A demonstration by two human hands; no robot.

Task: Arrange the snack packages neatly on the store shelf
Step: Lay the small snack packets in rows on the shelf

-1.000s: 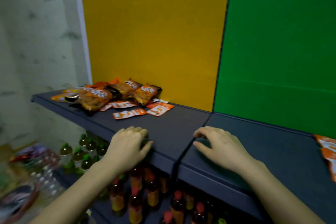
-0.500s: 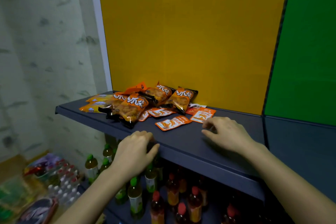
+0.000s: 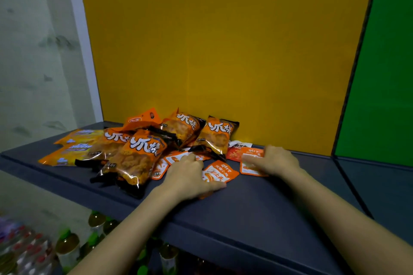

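On the dark grey shelf, toward its back-left corner, a loose pile of snack packages lay against the yellow back panel. Large orange snack bags with white characters made up most of it, overlapping at mixed angles. One leaning bag stood close to the panel at the pile's right end. Flat yellow packets lay at the pile's left side, partly under the orange bags. Small orange sachets lay flat at the pile's right, nearer the front edge than the big bags.

Left hand: palm down on the small sachets, fingers lightly bent over them, thumb along the near edge of the middle sachet, which lay between the two hands. Whether it pinched that sachet or only rested on it could not be told.

Right hand: palm down, fingers fairly straight and pointing left, pressing on the outer sachet nearer the back edge; nothing clasped. A redder sachet lay just beyond those fingers, near the foot of the panel.

Both forearms crossed the shelf's front edge. A green panel stood right of the yellow one, behind the adjoining shelf section. Below the front edge, green-capped bottles stood on a lower level, blurred
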